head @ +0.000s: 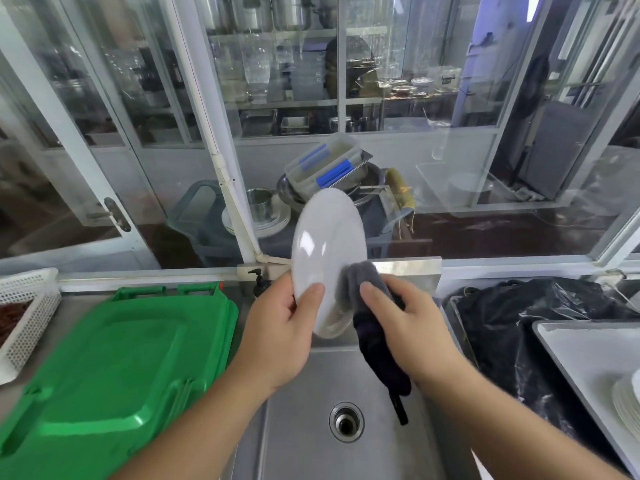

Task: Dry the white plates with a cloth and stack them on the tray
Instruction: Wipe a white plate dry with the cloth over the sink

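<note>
The left hand (280, 327) grips a white plate (329, 261) by its lower edge, holding it nearly upright above the steel sink (311, 427); the right hand (412, 327) is closed around a dark cloth (367, 306), pressing it against the plate's face. More white plates (627, 407) sit stacked on the tray (571, 344) at the right; green lids (114, 358) lie left of the sink.

No legible text anywhere.
</note>
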Tool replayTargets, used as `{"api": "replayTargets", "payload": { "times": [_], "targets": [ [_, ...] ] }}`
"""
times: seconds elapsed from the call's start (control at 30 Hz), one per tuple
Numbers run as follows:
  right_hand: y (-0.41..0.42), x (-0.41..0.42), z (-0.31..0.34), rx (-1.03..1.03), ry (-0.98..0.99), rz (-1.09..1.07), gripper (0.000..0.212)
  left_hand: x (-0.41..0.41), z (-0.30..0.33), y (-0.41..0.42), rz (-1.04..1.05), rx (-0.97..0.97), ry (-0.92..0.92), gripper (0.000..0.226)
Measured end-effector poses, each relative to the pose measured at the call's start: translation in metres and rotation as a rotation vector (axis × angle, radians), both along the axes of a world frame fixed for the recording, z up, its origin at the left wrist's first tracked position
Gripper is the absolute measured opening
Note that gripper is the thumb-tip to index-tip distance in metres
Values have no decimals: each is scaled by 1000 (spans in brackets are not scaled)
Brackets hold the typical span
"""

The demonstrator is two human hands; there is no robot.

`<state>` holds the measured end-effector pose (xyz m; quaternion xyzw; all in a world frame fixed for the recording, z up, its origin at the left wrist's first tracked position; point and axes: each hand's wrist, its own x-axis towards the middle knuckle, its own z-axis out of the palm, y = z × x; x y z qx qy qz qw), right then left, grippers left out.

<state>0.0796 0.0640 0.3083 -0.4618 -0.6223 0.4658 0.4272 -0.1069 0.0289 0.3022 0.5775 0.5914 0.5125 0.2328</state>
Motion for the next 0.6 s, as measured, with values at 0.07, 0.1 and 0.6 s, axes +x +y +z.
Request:
{"api": "replayTargets", "payload": {
  "times": [0.07,0.1,0.6],
  "targets": [
    [11,2,5,-22,64,-81,27,6,0,-6,-43,2,143,45],
    [16,4,8,-71,117,-118,24,7,-1,-8,-72,15,222,50],
    [22,40,-25,-699,765,28,67,30,-6,9,-348,176,1249,65]
  ]
}}
